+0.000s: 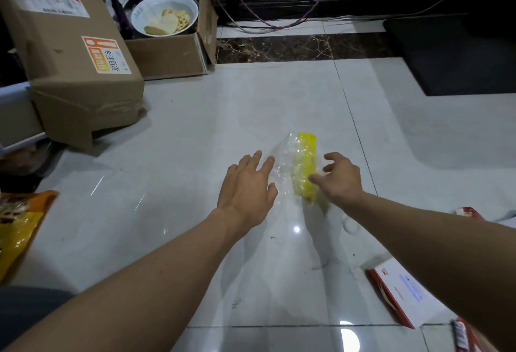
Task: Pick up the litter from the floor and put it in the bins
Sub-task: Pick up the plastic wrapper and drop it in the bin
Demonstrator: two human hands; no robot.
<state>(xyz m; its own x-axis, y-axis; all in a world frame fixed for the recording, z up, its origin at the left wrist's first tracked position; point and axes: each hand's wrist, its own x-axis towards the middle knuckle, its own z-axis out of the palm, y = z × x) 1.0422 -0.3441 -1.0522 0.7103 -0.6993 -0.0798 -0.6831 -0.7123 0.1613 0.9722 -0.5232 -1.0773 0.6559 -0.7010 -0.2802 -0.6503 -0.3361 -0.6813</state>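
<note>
A clear plastic wrapper with a yellow strip (300,164) lies crumpled on the pale tiled floor. My left hand (247,187) hovers at its left side with fingers spread and straight, fingertips near the clear film. On the wrapper's right side is my right hand (339,177), fingers loosely bent, its thumb against the yellow strip; it does not grip the wrapper. An open cardboard box (173,53) at the back left holds a white bowl (164,13) with food scraps.
A closed cardboard box (72,58) stands at the left. An orange and yellow snack bag (19,226) lies at the left edge. A red and white envelope (399,293) lies at the lower right. A dark mat (452,53) and cables (279,11) are at the back.
</note>
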